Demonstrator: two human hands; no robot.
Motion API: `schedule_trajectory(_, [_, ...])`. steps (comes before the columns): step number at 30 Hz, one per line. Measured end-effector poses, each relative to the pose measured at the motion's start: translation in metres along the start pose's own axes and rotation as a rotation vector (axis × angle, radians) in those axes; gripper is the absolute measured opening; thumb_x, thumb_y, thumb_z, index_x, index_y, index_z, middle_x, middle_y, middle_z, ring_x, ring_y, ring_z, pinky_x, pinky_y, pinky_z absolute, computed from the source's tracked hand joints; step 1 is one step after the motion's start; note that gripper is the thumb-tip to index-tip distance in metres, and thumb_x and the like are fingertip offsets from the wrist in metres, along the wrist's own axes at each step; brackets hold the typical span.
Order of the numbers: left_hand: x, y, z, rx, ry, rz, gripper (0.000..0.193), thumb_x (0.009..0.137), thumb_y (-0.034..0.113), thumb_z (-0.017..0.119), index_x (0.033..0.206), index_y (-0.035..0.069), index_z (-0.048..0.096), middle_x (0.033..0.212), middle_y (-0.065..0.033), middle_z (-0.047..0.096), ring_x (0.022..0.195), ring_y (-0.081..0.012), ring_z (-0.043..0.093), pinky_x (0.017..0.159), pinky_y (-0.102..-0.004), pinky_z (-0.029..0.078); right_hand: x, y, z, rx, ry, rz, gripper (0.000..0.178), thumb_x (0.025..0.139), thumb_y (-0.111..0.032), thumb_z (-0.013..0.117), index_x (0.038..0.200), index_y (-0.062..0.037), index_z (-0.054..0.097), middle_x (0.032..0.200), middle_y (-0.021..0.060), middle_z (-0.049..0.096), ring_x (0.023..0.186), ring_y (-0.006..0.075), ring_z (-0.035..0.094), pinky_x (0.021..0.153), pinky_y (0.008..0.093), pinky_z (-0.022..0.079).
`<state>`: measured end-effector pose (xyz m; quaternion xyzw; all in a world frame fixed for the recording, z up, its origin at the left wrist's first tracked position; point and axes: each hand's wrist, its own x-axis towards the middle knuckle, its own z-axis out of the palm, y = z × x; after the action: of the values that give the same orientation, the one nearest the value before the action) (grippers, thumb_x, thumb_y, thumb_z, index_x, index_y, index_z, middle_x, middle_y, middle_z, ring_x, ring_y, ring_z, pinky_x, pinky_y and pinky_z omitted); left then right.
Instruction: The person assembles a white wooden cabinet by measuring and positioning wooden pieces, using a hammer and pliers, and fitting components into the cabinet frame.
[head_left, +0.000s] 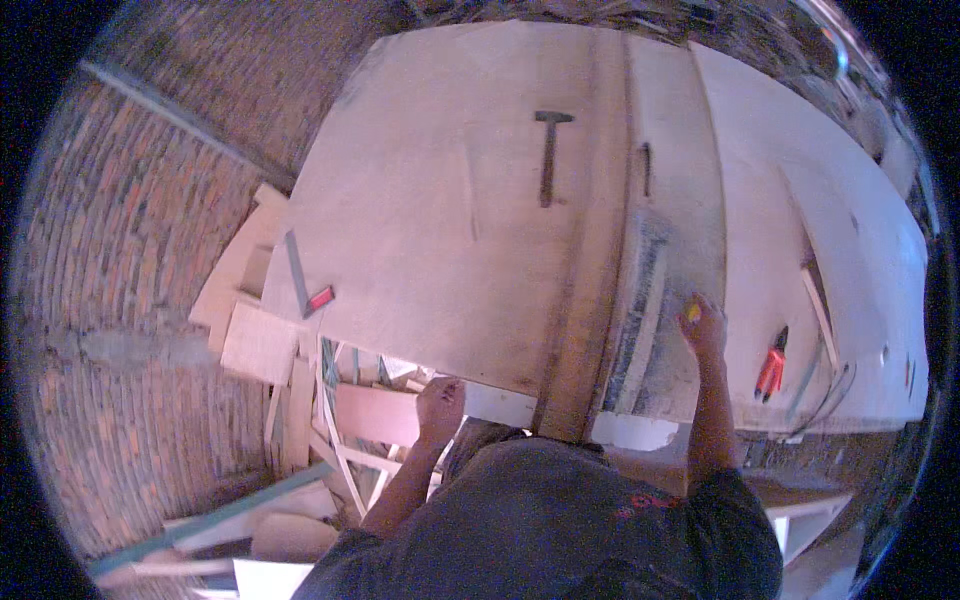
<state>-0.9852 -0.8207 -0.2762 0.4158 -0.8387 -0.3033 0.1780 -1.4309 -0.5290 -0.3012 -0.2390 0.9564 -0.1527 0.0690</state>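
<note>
Steadying plywood sheet [440,230] | left hand [440,405] grips its 6 o'clock edge | right hand [703,325] pinches small yellow piece [693,312] at 3 o'clock | next we need firm alignment.

One hammer [549,155] lies far on the bench, one pair of red pliers [771,366] at the right, one try square [303,280] at the left; two hands show.

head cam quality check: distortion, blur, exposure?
Head view: strong fisheye, black corners, the plywood sheet edges bow toward the rim; soft overall, hammer and pliers still readable; washed-out glare at right; both hands, left and right, slightly blurred.
</note>
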Motion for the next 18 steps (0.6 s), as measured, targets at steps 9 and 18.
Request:
schedule_trajectory(9, [0.024,0.002,0.031,-0.078,-0.114,0.137,0.017,0.086,0.017,0.07,0.093,0.002,0.07,0.084,-0.0157,0.068,0.074,-0.029,0.067,0.07,-0.0373,0.055,-0.027,-0.197,0.04,0.734,-0.312,-0.131,0.046,0.08,-0.032,0.082,0.115,-0.0044,0.07,0.101,0.0092,0.075,0.091,0.0156,0.068,0.082,0.0343,0.056])
schedule_trajectory(18, [0.031,0.012,0.014,-0.186,-0.249,0.172,0.019,0.086,0.016,0.072,0.09,-0.001,0.067,0.083,-0.0142,0.067,0.072,-0.0248,0.065,0.068,-0.0359,0.053,-0.054,-0.269,0.063,0.528,-0.096,-0.239,0.035,0.078,-0.021,0.071,0.109,-0.0055,0.07,0.1,0.0161,0.069,0.102,0.0334,0.064,0.093,0.0433,0.05])
